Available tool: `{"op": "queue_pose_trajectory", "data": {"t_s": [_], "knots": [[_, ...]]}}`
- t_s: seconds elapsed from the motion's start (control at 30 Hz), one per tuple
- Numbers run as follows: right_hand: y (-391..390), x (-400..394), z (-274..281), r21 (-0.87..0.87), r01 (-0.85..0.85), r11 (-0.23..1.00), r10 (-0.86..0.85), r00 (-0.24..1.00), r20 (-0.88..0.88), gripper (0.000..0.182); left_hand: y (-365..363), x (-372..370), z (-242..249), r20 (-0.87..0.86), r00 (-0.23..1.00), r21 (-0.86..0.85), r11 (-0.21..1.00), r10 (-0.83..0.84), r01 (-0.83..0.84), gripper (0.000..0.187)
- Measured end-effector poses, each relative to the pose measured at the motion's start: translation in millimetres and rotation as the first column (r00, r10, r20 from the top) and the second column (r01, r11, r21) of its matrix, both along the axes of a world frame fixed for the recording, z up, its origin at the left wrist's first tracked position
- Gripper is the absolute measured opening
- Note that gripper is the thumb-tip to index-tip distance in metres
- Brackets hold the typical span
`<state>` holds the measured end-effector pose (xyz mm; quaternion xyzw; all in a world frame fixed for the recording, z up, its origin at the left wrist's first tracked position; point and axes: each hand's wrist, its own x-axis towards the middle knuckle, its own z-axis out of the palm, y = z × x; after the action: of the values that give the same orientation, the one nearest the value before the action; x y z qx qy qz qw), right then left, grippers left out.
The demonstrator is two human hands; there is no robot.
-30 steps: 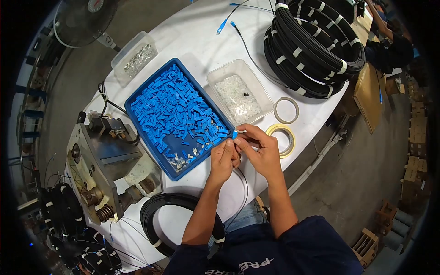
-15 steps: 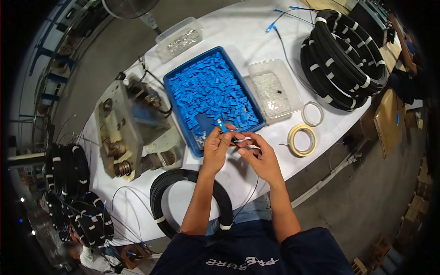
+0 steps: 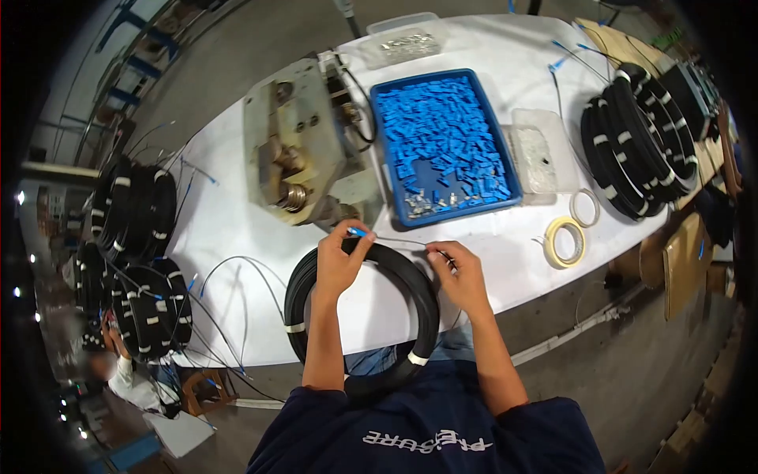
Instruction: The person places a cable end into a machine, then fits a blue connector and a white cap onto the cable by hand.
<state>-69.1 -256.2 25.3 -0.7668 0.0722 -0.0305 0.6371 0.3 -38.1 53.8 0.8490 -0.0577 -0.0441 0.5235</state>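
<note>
My left hand (image 3: pixel 339 261) pinches a small blue connector (image 3: pixel 357 232) at the end of a thin dark cable (image 3: pixel 399 240). To the right, my right hand (image 3: pixel 459 276) has its fingers closed on the same cable, which runs between the two hands. Beneath them on the white table lies a coil of black cable (image 3: pixel 429 304) bound with white tape. Just beyond the hands stands a blue tray (image 3: pixel 462 212) of loose blue connector parts (image 3: pixel 438 126).
A metal machine (image 3: pixel 296 150) stands left of the tray. Behind and right are clear plastic boxes (image 3: pixel 403 46) (image 3: pixel 538 158). Tape rolls (image 3: pixel 564 242) and taped black coils (image 3: pixel 632 150) lie at the right. More coils (image 3: pixel 150 308) and a person (image 3: pixel 138 385) are at the left.
Both hands have moved apart and away from the tray's near edge, with the cable now stretched between them. The camera view has shifted, so the table items appear further right.
</note>
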Motion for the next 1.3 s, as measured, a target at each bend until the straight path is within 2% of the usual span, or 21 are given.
{"op": "queue_pose_trajectory", "data": {"t_s": [0.03, 0.07, 0.13, 0.17, 0.2, 0.27, 0.33, 0.4, 0.47, 0.53, 0.67, 0.73, 0.77, 0.83, 0.93, 1.03, 1.17, 1.23, 1.27, 1.3], "knots": [[8.8, -2.4, 3.1, -0.061, -0.061, 0.996, 0.063, 0.997, 0.036, 0.023, 9.3, -4.0, 5.6, -0.069, 0.998, 0.098, 0.995, -0.001, 0.008, 0.014], [17.6, -5.3, 4.2, -0.056, -0.123, 0.991, 0.123, 0.992, -0.019, 0.037, 19.2, -8.5, 5.4, -0.064, 0.998, 0.096, 0.995, 0.017, -0.010, 0.014], [32.2, -7.5, -3.3, -0.351, -0.173, 0.920, 0.224, 0.969, 0.108, 0.052, 37.8, -17.1, -1.0, 0.005, 0.998, 0.104, 0.992, 0.065, -0.066, 0.015], [39.8, -8.2, -4.7, -0.327, -0.190, 0.926, 0.232, 0.968, 0.095, 0.062, 46.1, -19.1, -5.6, 0.083, 0.992, 0.044, 0.994, 0.098, -0.102, 0.017], [43.9, -8.3, -5.0, -0.333, -0.199, 0.922, 0.243, 0.965, 0.097, 0.062, 54.7, -19.3, -10.3, 0.086, 0.990, 0.038, 0.993, 0.109, -0.113, 0.017], [49.3, -4.9, -3.9, -0.469, -0.182, 0.864, 0.258, 0.961, 0.103, 0.061, 68.3, -14.5, -17.2, 0.298, 0.947, 0.153, 0.974, 0.119, -0.170, 0.019], [50.6, 1.2, -5.1, -0.478, -0.208, 0.853, 0.281, 0.956, 0.086, 0.057, 70.6, -11.3, -24.7, 0.320, 0.937, 0.099, 0.979, 0.138, -0.178, 0.021], [52.2, 8.1, -10.9, -0.479, -0.240, 0.844, 0.289, 0.957, 0.028, 0.054, 70.8, -7.2, -22.8, 0.093, 0.983, 0.172, 0.970, 0.157, -0.171, 0.025], [54.9, 11.9, -12.2, -0.510, -0.245, 0.825, 0.303, 0.952, 0.033, 0.051, 73.8, -2.3, -22.3, 0.095, 0.982, 0.215, 0.959, 0.166, -0.183, 0.025], [55.8, 13.4, -11.0, -0.554, -0.259, 0.791, 0.308, 0.951, -0.005, 0.051, 75.6, 0.2, -26.5, 0.112, 0.989, 0.289, 0.948, 0.101, -0.130, 0.029], [59.8, 10.9, -4.8, -0.540, -0.244, 0.806, 0.276, 0.961, -0.023, 0.047, 75.8, -3.2, -23.6, 0.091, 0.989, 0.303, 0.943, 0.112, -0.135, 0.030], [60.3, 9.9, 0.1, -0.477, -0.195, 0.857, 0.282, 0.952, 0.117, 0.041, 76.4, -7.1, -21.3, 0.132, 0.985, 0.342, 0.927, 0.111, -0.151, 0.032], [59.9, 9.5, -2.4, -0.481, -0.199, 0.854, 0.284, 0.952, 0.110, 0.041, 78.1, -9.8, -21.3, 0.126, 0.985, 0.337, 0.929, 0.114, -0.151, 0.032], [59.4, 10.8, -8.4, -0.234, -0.210, 0.949, 0.229, 0.972, 0.057, 0.034, 82.9, -14.3, -20.9, 0.119, 0.982, 0.317, 0.932, 0.147, -0.178, 0.031], [67.3, 23.6, -6.3, -0.179, -0.223, 0.958, 0.220, 0.975, -0.037, 0.026, 85.5, -8.4, -16.7, 0.078, 0.988, 0.365, 0.918, 0.137, -0.156, 0.032], [75.9, 44.3, -16.8, -0.210, -0.224, 0.952, 0.201, 0.971, -0.128, 0.020, 83.9, 5.0, -23.2, 0.007, 0.990, 0.452, 0.883, 0.138, -0.126, 0.034], [83.2, 62.1, -25.8, -0.260, -0.242, 0.935, 0.199, 0.963, -0.180, 0.017, 87.2, 6.1, -42.2, -0.033, 0.986, 0.430, 0.893, 0.161, -0.132, 0.032], [88.1, 63.6, -28.4, -0.387, -0.192, 0.902, 0.127, 0.974, -0.187, 0.017, 86.9, 7.4, -48.1, -0.040, 0.973, 0.397, 0.898, 0.226, -0.192, 0.031], [91.1, 61.9, -29.0, -0.387, -0.195, 0.901, 0.129, 0.973, -0.189, 0.017, 86.3, 6.6, -49.6, -0.042, 0.973, 0.397, 0.897, 0.228, -0.193, 0.031], [94.2, 61.0, -29.1, -0.399, -0.167, 0.902, 0.121, 0.983, -0.138, 0.020, 85.7, 6.2, -50.7, -0.021, 0.971, 0.367, 0.906, 0.237, -0.213, 0.029]]}}
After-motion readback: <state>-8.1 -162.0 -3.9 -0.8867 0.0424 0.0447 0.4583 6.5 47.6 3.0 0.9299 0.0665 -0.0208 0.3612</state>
